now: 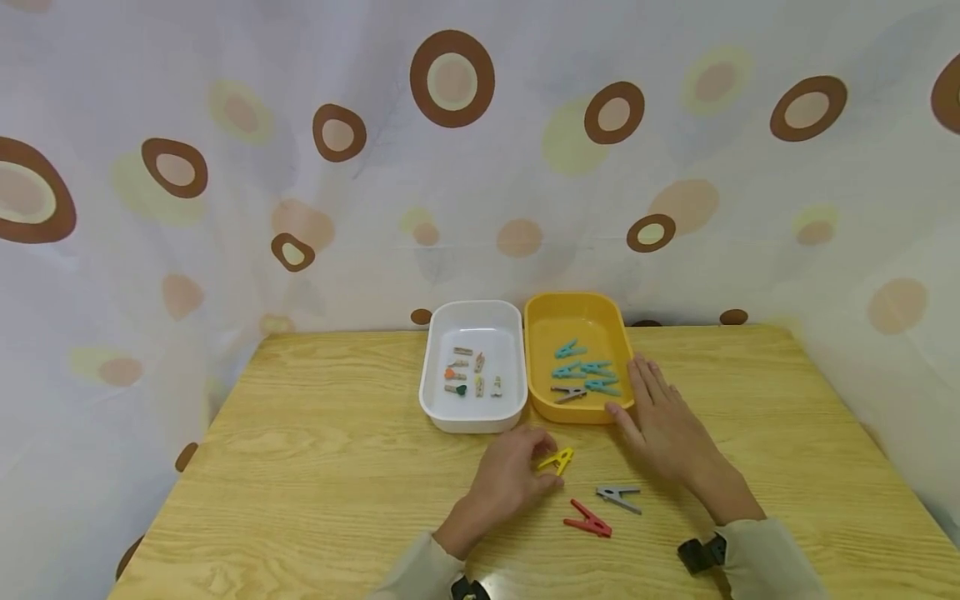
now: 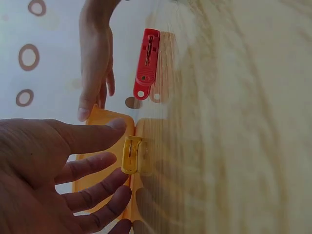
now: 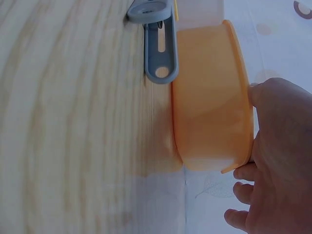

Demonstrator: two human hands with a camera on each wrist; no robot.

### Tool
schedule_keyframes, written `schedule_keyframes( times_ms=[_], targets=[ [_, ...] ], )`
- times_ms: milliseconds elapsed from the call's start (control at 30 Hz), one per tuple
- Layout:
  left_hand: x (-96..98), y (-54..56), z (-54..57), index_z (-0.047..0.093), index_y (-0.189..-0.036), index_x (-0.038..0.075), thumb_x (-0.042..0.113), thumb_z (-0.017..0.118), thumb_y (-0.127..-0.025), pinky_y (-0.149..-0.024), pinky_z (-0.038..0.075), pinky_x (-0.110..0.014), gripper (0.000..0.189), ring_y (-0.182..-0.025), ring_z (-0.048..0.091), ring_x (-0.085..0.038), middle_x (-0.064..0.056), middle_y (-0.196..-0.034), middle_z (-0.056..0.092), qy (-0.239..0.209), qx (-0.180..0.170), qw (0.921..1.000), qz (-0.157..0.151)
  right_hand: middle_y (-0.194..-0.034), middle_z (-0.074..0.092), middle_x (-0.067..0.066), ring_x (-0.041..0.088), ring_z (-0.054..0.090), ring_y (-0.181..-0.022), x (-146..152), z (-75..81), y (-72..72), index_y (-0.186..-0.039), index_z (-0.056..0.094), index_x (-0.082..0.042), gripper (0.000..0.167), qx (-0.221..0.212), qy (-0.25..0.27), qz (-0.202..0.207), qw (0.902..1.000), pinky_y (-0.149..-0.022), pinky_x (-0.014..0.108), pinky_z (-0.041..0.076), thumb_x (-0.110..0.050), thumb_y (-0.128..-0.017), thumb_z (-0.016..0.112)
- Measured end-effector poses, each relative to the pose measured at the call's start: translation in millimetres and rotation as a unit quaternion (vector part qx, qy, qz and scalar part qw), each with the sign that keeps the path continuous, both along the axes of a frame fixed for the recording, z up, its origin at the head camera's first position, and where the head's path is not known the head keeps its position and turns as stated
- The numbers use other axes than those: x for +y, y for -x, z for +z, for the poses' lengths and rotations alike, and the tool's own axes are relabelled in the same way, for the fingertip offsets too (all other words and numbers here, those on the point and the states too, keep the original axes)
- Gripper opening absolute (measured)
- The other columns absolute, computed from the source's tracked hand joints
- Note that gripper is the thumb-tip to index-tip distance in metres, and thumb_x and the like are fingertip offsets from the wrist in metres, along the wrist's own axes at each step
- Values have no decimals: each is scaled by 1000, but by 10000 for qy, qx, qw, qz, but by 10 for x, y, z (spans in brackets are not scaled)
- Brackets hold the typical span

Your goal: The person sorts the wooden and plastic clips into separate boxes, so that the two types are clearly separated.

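Observation:
My left hand (image 1: pixel 510 473) is beside a yellow clothespin (image 1: pixel 557 461) lying on the table. In the left wrist view its thumb and fingers are spread apart around the near side of that clothespin, without a visible pinch. With fairly straight fingers, my right hand (image 1: pixel 671 429) touches the right front corner of the yellow tray (image 1: pixel 581 414); its thumb lies at the front rim, its fingers along the side. Between the forearms lie a red clothespin (image 1: pixel 588 519) and a grey clothespin (image 1: pixel 618 497).
Inside the yellow tray are several teal clothespins (image 1: pixel 567 371) and another grey clothespin (image 1: pixel 568 393). A white tray (image 1: pixel 472 424) stands against its left side, holding several small wooden clothespins (image 1: pixel 463 351), some with coloured decorations. A patterned curtain (image 1: pixel 480 183) hangs behind the wooden table (image 1: pixel 322 467).

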State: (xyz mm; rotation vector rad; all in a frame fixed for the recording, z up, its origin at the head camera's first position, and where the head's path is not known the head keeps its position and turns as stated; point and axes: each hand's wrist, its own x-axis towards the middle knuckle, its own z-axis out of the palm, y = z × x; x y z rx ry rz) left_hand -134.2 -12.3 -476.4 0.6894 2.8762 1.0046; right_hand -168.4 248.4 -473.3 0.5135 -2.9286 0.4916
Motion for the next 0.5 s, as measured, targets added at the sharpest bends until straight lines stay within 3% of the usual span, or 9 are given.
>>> schedule_keyframes(
  times_ms=[267,500],
  targets=[
    [22,8,-47,74,-99,17,30,93,-76,-70,46,-25,33,-75,55,-6,7,-85,62,544,272,9980,143,-166,15,30,48,16,-152,-7,1,6,-160,13,9,81,55,-27,14,10000,-113,70,25,-48,-110,40],
    [27,6,-42,75,-98,15,29,93,-76,-66,43,-23,32,-69,50,-5,7,-81,59,688,271,9971,162,-166,14,30,48,16,-152,-18,16,-9,-160,13,10,81,10,39,-9,10000,-114,70,24,-48,-110,40]
  ],
)
